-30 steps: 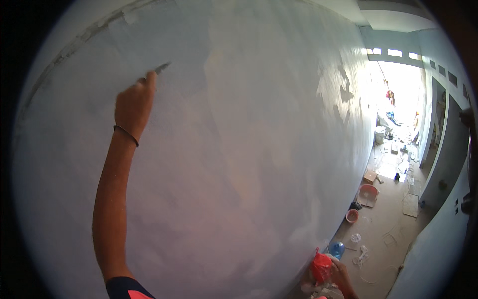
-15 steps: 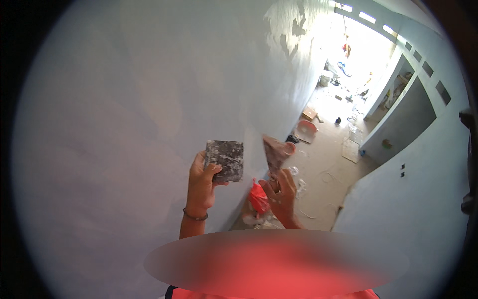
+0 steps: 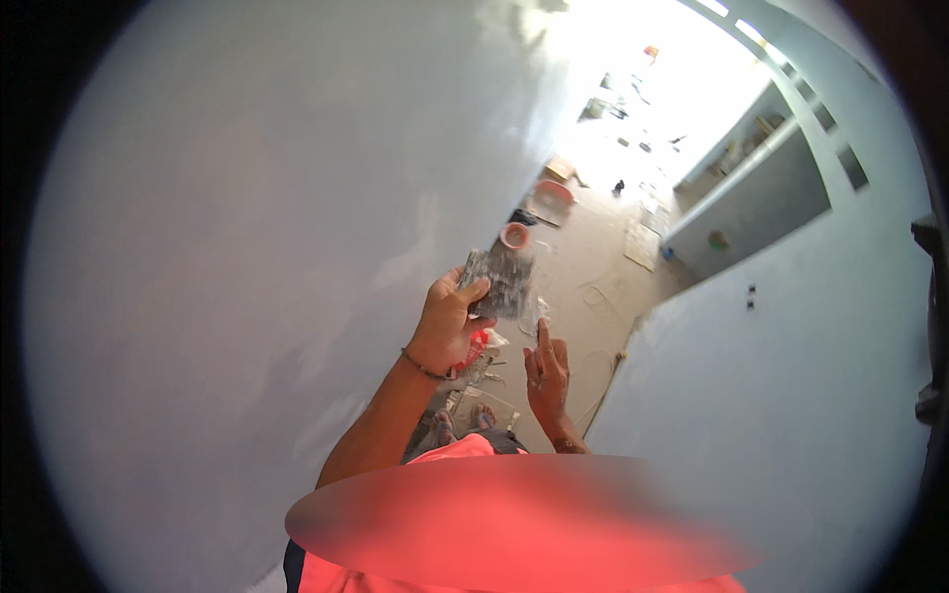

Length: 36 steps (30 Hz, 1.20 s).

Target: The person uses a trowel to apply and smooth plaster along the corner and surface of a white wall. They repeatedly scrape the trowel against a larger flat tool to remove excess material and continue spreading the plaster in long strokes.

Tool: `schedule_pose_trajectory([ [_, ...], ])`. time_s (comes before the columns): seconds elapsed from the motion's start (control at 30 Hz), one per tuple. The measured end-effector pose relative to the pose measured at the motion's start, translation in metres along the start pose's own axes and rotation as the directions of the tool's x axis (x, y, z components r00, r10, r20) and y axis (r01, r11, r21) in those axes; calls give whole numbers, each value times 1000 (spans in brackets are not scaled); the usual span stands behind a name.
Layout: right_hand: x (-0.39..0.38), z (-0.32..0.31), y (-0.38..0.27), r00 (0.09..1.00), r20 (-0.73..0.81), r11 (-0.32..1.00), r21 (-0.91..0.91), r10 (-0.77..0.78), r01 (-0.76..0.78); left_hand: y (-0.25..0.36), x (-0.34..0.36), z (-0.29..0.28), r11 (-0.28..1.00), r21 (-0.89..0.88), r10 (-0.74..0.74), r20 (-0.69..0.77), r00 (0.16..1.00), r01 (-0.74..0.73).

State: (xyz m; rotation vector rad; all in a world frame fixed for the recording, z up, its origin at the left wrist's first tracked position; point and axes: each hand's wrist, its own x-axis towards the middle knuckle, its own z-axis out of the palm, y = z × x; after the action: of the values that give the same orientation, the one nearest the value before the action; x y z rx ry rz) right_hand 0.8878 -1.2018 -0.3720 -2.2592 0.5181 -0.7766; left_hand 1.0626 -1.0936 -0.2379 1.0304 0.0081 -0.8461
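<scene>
Left hand (image 3: 450, 326): closed on a dark, worn abrasive sheet (image 3: 497, 282), thumb on its lower edge, held up in front of the chest, just beside the pale grey wall (image 3: 227, 247); right hand (image 3: 547, 371): open, fingers raised, touching nothing, just below the sheet. Advice: steady the sheet's free edge with the right hand, keep it flat. Open room: floor (image 3: 583, 267) ahead, with an orange bucket (image 3: 515, 235) and litter at the feet.

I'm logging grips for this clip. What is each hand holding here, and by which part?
The left hand pinches a dark grey sheet by its lower left edge. The right hand is open and holds nothing.
</scene>
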Motion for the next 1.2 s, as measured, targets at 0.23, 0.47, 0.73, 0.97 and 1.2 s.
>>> schedule_pose_trajectory([
  [0.23,-128,-80,104,841,-94,817,-203,533,-540,-56,46,138,973,211,36,279,960,-97],
  [0.47,-119,-126,49,876,-328,886,-182,353,-426,-137,56,155,603,603,369,370,852,-523],
  [0.73,-78,-133,117,450,-257,482,714,855,-508,-190,60,148,389,746,324,439,838,-541],
  [0.97,-104,-86,101,503,344,-124,899,793,-419,-178,85,81,739,588,310,134,941,-327],
  [1.2,-51,-47,11,631,359,222,724,688,-654,132,-4,75,434,464,885,-62,461,-772],
])
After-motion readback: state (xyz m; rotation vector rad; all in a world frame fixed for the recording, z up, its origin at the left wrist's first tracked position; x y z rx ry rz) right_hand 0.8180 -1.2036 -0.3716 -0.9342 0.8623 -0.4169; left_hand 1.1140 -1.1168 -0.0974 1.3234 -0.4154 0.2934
